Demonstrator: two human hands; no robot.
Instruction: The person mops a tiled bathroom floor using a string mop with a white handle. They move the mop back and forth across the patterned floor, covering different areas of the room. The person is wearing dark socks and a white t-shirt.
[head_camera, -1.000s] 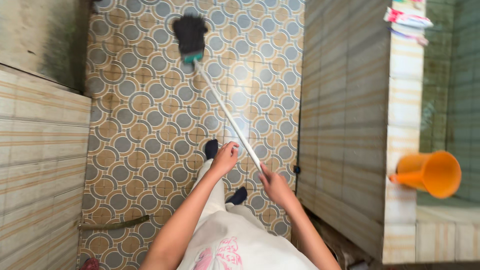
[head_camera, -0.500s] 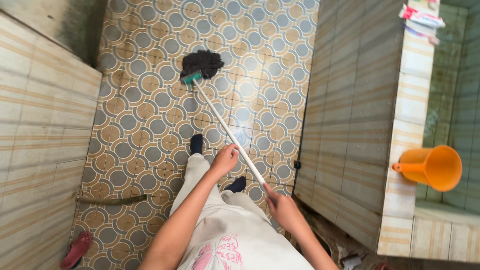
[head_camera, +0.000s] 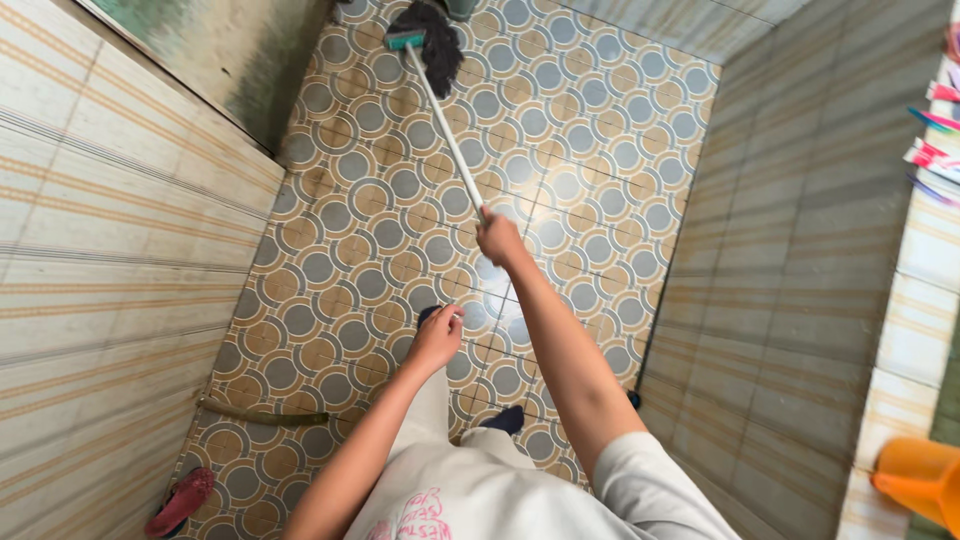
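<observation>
A mop with a dark stringy head and a long white handle reaches across the patterned floor tiles to the far end of the room. My right hand is stretched far forward and grips the near end of the handle. My left hand hangs lower and closer to my body, off the handle, with its fingers loosely curled and nothing in them. Below it are my pale trousers and dark-socked feet.
Striped tiled walls close in on the left and the right. An orange scoop sits on the right ledge, with coloured packets farther along. A red slipper and a dark hose lie by the left wall.
My right arm has pushed the mop forward to the far end of the floor. My left hand has let go of the handle and stayed back. The view has tilted leftwards.
</observation>
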